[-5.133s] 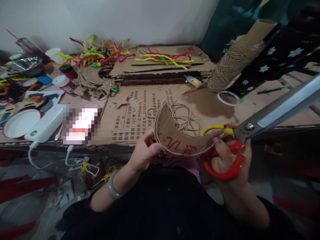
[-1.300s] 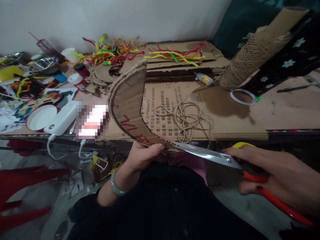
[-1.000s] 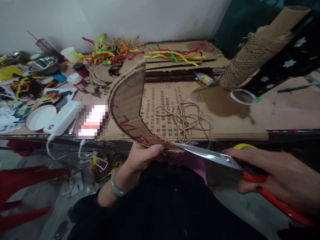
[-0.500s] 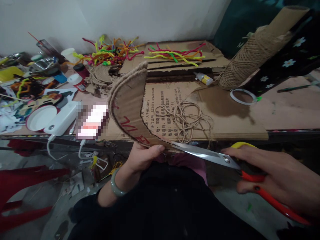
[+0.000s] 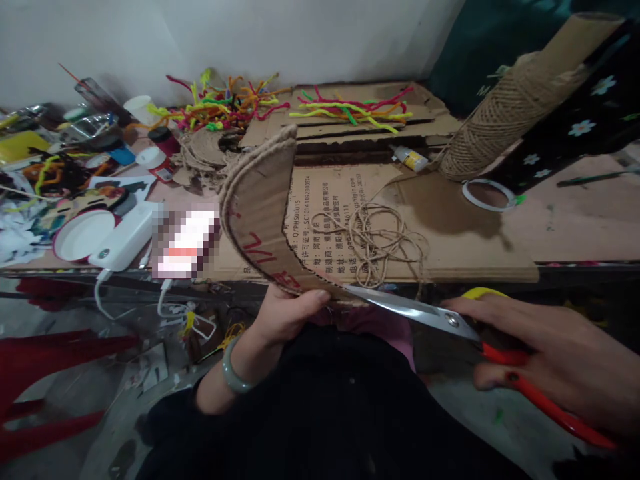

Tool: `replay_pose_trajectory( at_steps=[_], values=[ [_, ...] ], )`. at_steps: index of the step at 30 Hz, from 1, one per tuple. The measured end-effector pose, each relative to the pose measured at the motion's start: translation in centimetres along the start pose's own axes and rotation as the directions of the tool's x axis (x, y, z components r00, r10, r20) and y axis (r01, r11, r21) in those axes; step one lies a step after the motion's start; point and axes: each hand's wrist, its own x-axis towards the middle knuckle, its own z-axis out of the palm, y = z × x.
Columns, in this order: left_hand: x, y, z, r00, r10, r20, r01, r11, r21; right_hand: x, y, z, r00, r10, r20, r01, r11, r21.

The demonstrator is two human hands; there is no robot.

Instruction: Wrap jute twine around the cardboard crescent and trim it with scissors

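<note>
My left hand (image 5: pixel 290 313) grips the lower end of a curved cardboard piece (image 5: pixel 265 227), thumb on its face and fingers hidden beneath. Twine runs along the outer rim of this crescent, and red marks show on its face. In my right hand (image 5: pixel 555 353) are scissors (image 5: pixel 430 316) with red handles, my fingers wrapped round the grips. Their blades point left and meet the inner edge of the cardboard close to my left thumb; how far apart they stand is hard to see. Behind lies a loose tangle of twine (image 5: pixel 387 243) on a flat printed cardboard sheet (image 5: pixel 345 200).
A large twine spool (image 5: pixel 505 117) stands at the right, beside a tape ring (image 5: pixel 489 195). A small glue bottle (image 5: pixel 411 159) lies near it. Colourful pipe cleaners (image 5: pixel 355 110) lie at the back. A white power bank (image 5: pixel 127 237) with cables sits at the left table edge.
Both hands, the cardboard piece and the scissors hold almost the same position. The view has shifted very slightly, and the scissor handles look a little closer together.
</note>
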Motion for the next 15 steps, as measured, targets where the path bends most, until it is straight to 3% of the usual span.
replay_pose_trajectory(
  at_steps=[8, 15],
  values=[
    [0.14, 0.08, 0.14, 0.999, 0.02, -0.028, -0.019, 0.999, 0.027, 0.68, -0.48, -0.32, 0.99, -0.123, -0.066, 0.12, 0.992, -0.049],
    [0.25, 0.2, 0.43, 0.998, 0.066, 0.012, -0.065, 0.998, -0.014, 0.47, 0.02, -0.27, 0.983, -0.179, -0.042, 0.176, 0.982, -0.069]
  ],
)
